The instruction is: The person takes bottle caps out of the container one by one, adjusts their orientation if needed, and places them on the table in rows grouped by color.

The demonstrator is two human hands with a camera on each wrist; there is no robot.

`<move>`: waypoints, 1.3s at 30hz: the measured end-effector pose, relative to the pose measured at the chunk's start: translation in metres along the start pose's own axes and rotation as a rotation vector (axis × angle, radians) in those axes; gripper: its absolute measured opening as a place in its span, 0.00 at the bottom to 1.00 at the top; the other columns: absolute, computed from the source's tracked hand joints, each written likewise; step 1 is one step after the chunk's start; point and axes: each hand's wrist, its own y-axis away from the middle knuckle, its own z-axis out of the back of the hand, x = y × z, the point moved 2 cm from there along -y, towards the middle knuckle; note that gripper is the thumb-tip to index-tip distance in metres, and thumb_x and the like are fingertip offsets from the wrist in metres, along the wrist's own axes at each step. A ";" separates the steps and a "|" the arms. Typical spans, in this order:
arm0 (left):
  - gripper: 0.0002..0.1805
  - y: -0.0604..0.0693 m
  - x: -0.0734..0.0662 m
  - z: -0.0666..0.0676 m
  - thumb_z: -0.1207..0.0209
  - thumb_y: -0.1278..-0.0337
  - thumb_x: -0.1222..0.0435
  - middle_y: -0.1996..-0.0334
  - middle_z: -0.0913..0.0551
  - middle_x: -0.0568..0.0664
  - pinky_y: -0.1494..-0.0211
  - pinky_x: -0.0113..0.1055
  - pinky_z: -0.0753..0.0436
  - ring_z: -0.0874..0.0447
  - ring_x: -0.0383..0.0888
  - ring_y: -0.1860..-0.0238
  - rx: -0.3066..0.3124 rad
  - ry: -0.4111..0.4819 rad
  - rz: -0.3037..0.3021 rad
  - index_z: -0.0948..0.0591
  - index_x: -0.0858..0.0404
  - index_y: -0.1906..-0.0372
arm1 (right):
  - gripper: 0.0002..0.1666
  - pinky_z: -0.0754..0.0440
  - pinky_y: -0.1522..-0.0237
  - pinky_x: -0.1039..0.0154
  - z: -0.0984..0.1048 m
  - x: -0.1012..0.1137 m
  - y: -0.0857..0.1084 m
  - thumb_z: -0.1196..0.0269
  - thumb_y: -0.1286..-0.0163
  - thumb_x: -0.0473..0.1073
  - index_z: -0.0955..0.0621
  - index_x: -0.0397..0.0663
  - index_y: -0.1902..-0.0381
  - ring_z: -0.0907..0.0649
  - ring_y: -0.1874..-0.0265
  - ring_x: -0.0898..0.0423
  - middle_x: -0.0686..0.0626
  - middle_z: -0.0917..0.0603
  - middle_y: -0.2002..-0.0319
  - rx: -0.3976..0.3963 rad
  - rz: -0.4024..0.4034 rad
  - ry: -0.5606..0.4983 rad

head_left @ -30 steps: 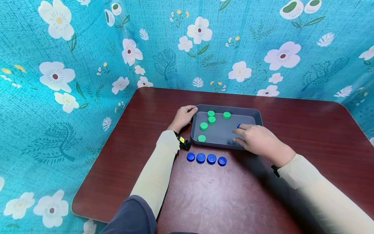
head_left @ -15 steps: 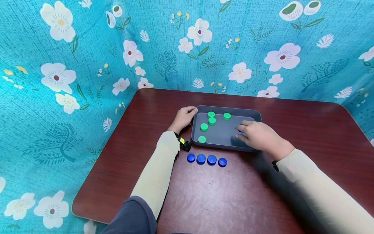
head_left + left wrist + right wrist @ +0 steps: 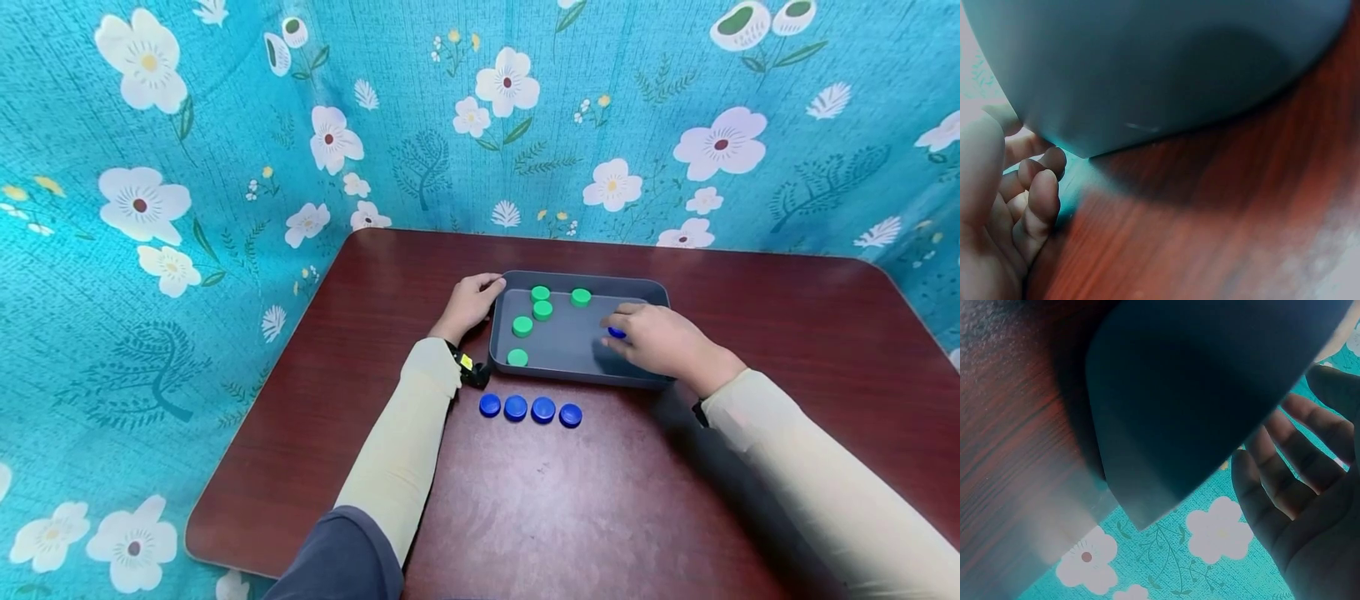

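In the head view, a dark grey rectangular tray (image 3: 570, 374) lies on the table with several green bottle caps (image 3: 542, 311) inside, mostly toward its left. My left hand (image 3: 467, 304) grips the tray's far left corner; the left wrist view shows curled fingers (image 3: 1044, 200) at the tray wall. Over the tray's right half is my right hand (image 3: 663, 337), thumb and fingers pinching a blue bottle cap (image 3: 617, 332) that they partly cover. The right wrist view shows the right hand's fingers (image 3: 1300, 431) past the tray wall (image 3: 1166, 412), which hides the cap.
Several blue bottle caps (image 3: 516, 408) stand in a row on the dark red wooden table (image 3: 480, 508), just in front of the tray. A blue floral curtain (image 3: 420, 108) hangs behind the table and along its left side.
My right hand has shifted slightly within the tray's right side, and more of the blue bottle cap shows between its fingers. The left hand and the other caps have stayed in place.
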 end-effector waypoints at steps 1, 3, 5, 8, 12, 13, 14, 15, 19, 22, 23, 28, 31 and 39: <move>0.23 0.000 0.000 0.000 0.47 0.32 0.45 0.57 0.17 0.45 0.68 0.38 0.19 0.20 0.47 0.75 0.001 -0.005 0.000 0.20 0.50 0.39 | 0.19 0.17 0.58 0.50 0.000 0.000 0.000 0.29 0.38 0.45 0.15 0.40 0.52 0.17 0.64 0.49 0.43 0.17 0.62 0.001 -0.002 -0.002; 0.23 0.000 0.001 0.000 0.47 0.32 0.45 0.59 0.17 0.46 0.69 0.38 0.19 0.21 0.47 0.76 0.006 -0.009 0.005 0.20 0.49 0.39 | 0.19 0.17 0.58 0.50 0.000 0.000 -0.002 0.28 0.39 0.46 0.15 0.41 0.53 0.17 0.64 0.49 0.43 0.17 0.62 0.000 -0.011 0.003; 0.23 -0.001 0.001 0.000 0.47 0.32 0.45 0.60 0.17 0.46 0.69 0.38 0.20 0.22 0.47 0.77 0.005 -0.013 0.008 0.20 0.49 0.39 | 0.19 0.17 0.58 0.50 0.000 0.000 -0.003 0.28 0.40 0.46 0.14 0.41 0.53 0.16 0.63 0.49 0.44 0.17 0.61 -0.001 -0.016 0.009; 0.23 -0.001 0.000 0.001 0.47 0.31 0.45 0.57 0.17 0.46 0.69 0.38 0.19 0.21 0.46 0.74 -0.004 -0.022 0.002 0.20 0.49 0.39 | 0.20 0.17 0.57 0.50 0.000 -0.001 -0.005 0.28 0.40 0.46 0.14 0.42 0.53 0.15 0.62 0.48 0.44 0.16 0.60 0.002 -0.033 0.022; 0.23 -0.002 -0.001 0.001 0.47 0.31 0.45 0.51 0.18 0.45 0.69 0.38 0.18 0.20 0.43 0.69 -0.013 -0.035 -0.005 0.20 0.50 0.39 | 0.20 0.17 0.56 0.49 0.001 -0.004 -0.008 0.28 0.39 0.46 0.15 0.42 0.51 0.16 0.60 0.46 0.43 0.17 0.58 0.022 -0.066 0.022; 0.23 -0.002 -0.001 0.001 0.47 0.31 0.45 0.49 0.19 0.45 0.68 0.38 0.18 0.20 0.43 0.68 -0.013 -0.039 -0.006 0.20 0.50 0.39 | 0.21 0.18 0.55 0.48 0.000 -0.005 -0.008 0.28 0.39 0.46 0.15 0.42 0.51 0.16 0.59 0.46 0.43 0.17 0.58 0.030 -0.074 0.022; 0.23 -0.001 -0.001 0.001 0.47 0.31 0.45 0.49 0.19 0.45 0.68 0.38 0.18 0.20 0.43 0.68 -0.013 -0.040 -0.006 0.20 0.50 0.39 | 0.21 0.18 0.55 0.48 0.001 -0.005 -0.008 0.29 0.39 0.46 0.15 0.42 0.50 0.16 0.59 0.46 0.43 0.17 0.58 0.037 -0.079 0.021; 0.23 -0.001 -0.002 0.002 0.47 0.31 0.45 0.48 0.19 0.45 0.68 0.38 0.18 0.20 0.43 0.68 -0.012 -0.042 -0.005 0.20 0.50 0.38 | 0.20 0.18 0.55 0.47 0.000 -0.006 -0.008 0.29 0.38 0.45 0.15 0.42 0.50 0.16 0.59 0.45 0.43 0.17 0.57 0.043 -0.083 0.019; 0.24 0.001 -0.003 0.002 0.48 0.31 0.45 0.49 0.19 0.45 0.68 0.39 0.18 0.20 0.44 0.70 -0.009 -0.042 -0.006 0.21 0.50 0.38 | 0.19 0.18 0.54 0.47 -0.001 -0.009 -0.009 0.30 0.37 0.44 0.15 0.41 0.50 0.17 0.59 0.46 0.42 0.18 0.58 0.062 -0.077 0.015; 0.24 0.001 -0.003 0.002 0.48 0.31 0.45 0.50 0.19 0.45 0.68 0.39 0.19 0.20 0.44 0.70 -0.007 -0.038 -0.004 0.21 0.50 0.38 | 0.19 0.19 0.54 0.46 -0.002 -0.011 -0.009 0.29 0.38 0.43 0.15 0.41 0.51 0.17 0.59 0.45 0.42 0.18 0.58 0.068 -0.073 0.008; 0.24 0.001 -0.003 0.002 0.48 0.31 0.45 0.50 0.19 0.45 0.68 0.39 0.19 0.20 0.45 0.70 -0.006 -0.037 -0.003 0.21 0.50 0.38 | 0.18 0.19 0.54 0.46 -0.003 -0.012 -0.009 0.29 0.38 0.43 0.15 0.41 0.51 0.17 0.59 0.45 0.42 0.18 0.58 0.072 -0.075 0.007; 0.24 0.003 -0.003 0.002 0.48 0.32 0.44 0.46 0.20 0.44 0.67 0.38 0.19 0.20 0.44 0.64 0.006 -0.030 0.019 0.21 0.48 0.38 | 0.18 0.19 0.53 0.46 -0.007 -0.015 -0.012 0.29 0.38 0.43 0.15 0.42 0.51 0.17 0.56 0.45 0.42 0.18 0.56 0.095 -0.089 0.010; 0.24 0.003 -0.002 0.002 0.48 0.32 0.44 0.45 0.21 0.44 0.66 0.37 0.19 0.21 0.42 0.61 0.009 -0.022 0.024 0.21 0.48 0.38 | 0.19 0.18 0.54 0.47 -0.006 -0.017 -0.013 0.29 0.39 0.42 0.15 0.42 0.51 0.17 0.58 0.46 0.43 0.19 0.57 0.101 -0.080 0.014; 0.23 0.001 -0.002 0.001 0.47 0.32 0.45 0.46 0.20 0.44 0.68 0.37 0.19 0.20 0.43 0.62 0.006 -0.011 0.002 0.20 0.49 0.39 | 0.20 0.18 0.56 0.47 -0.004 -0.019 -0.013 0.29 0.40 0.40 0.16 0.42 0.49 0.18 0.58 0.45 0.41 0.19 0.55 0.140 -0.095 -0.006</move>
